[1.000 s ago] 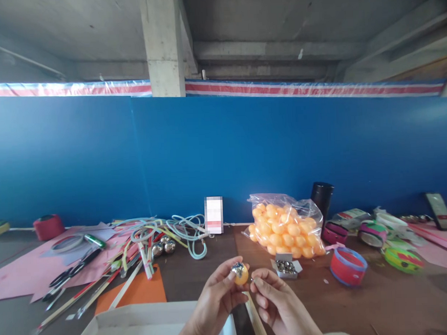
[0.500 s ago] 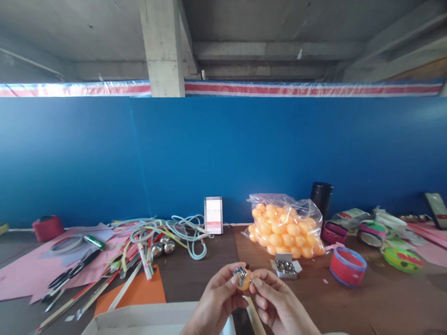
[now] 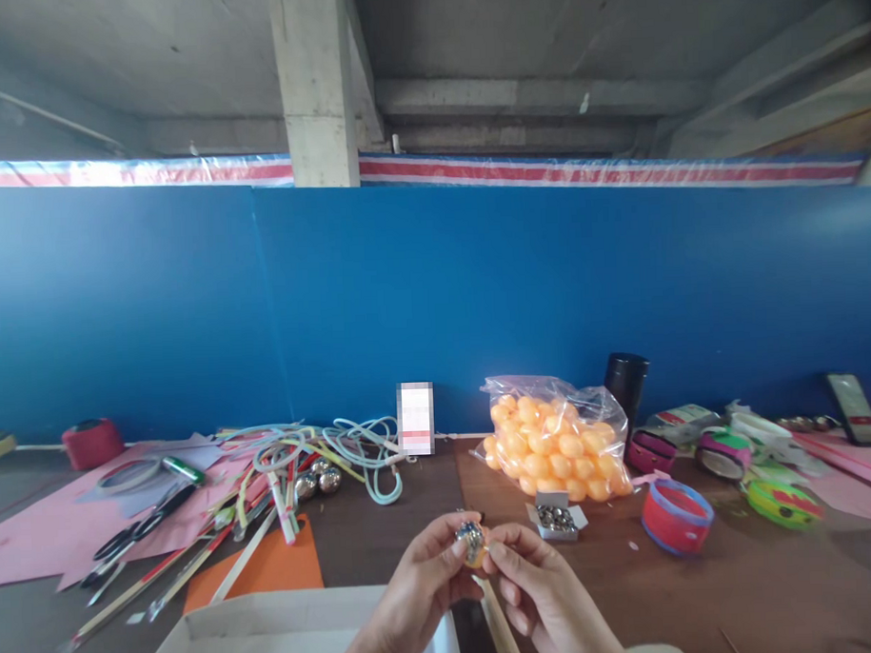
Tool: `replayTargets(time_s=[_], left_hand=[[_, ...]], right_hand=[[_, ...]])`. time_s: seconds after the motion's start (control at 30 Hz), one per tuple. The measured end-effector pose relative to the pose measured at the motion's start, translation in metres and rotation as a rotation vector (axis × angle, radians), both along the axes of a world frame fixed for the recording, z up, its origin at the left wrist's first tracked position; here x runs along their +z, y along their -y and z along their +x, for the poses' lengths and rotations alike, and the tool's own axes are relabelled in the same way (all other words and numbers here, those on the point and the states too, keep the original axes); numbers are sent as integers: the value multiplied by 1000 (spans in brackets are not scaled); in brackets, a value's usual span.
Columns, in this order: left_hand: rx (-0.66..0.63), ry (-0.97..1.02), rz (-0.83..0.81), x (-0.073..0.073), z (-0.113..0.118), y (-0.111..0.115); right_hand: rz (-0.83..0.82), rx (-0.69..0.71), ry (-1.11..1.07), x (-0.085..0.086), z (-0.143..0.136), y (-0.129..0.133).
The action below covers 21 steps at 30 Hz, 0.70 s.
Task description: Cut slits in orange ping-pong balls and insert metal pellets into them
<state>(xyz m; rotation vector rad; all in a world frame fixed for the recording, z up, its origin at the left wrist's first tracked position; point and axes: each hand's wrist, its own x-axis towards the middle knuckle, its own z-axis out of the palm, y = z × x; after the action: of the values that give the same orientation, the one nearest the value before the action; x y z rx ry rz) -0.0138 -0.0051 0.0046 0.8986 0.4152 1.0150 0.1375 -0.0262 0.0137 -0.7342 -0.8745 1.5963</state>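
Just above the table's front edge, my left hand (image 3: 431, 567) is closed around a small orange ball (image 3: 476, 556). Shiny silver tacks (image 3: 469, 532) cover part of the ball's upper left side. My right hand (image 3: 528, 571) pinches with thumb and forefinger at the ball's right side, fingertips touching or almost touching it. Whatever sits in that pinch is too small and covered to make out. Beyond my right hand stands an opened small box (image 3: 567, 531) full of similar silver tacks. Behind it a clear plastic bag (image 3: 544, 391) holds several orange balls.
A white tray (image 3: 203, 620) lies at front left, beside a wooden strip (image 3: 497, 620). Scissors (image 3: 132, 537), sticks, light-blue cords (image 3: 380, 495) and metal balls (image 3: 318, 481) crowd the left. Rightward are a red-and-blue tape roll (image 3: 675, 523), a black cylinder (image 3: 627, 382) and a phone (image 3: 857, 412).
My right fingertips have come in closer against the ball's right side. The ball has turned slightly in my left hand. Everything on the table stays put.
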Motion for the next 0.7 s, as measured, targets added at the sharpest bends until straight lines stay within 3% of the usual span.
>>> replayTargets(time_s=[0.27,0.7], left_hand=[[15,-20,29,1,-1,0],[-10,16,46,-3,-2,-2]], right_hand=[[28,-20,142,-7,3,-2],[61,-26,152,-7,1,-1]])
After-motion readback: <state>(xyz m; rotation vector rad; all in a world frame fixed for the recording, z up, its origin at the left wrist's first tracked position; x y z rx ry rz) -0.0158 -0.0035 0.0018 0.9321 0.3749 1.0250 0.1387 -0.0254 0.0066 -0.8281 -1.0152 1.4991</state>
